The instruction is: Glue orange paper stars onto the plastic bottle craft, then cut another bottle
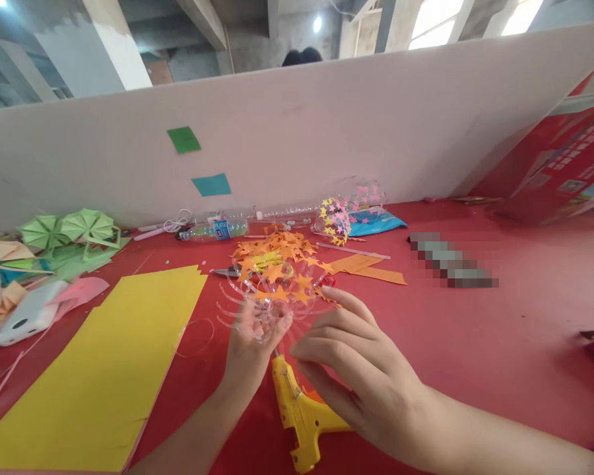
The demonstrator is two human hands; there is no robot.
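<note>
My left hand (260, 330) is closed around the base of a clear plastic bottle piece (261, 333) cut into thin curling strips. Orange paper stars (278, 294) are stuck on those strips. Just right of it hovers my right hand (356, 356), its index finger stretched toward the strips on the right side and apart from the other bent fingers; nothing shows in it. Below both hands, a yellow hot glue gun (301, 419) lies on the red table (475, 376). A heap of loose orange stars (277, 244) lies behind the bottle piece, partly hidden by it.
Yellow paper sheets (94, 369) cover the left side, near a white device (30, 313) and green folded paper (89, 225). Along the white partition (277, 138) lie a labelled bottle (222, 229) and a bottle piece with pink and yellow stars (339, 218). Orange strips (376, 272) lie rightward.
</note>
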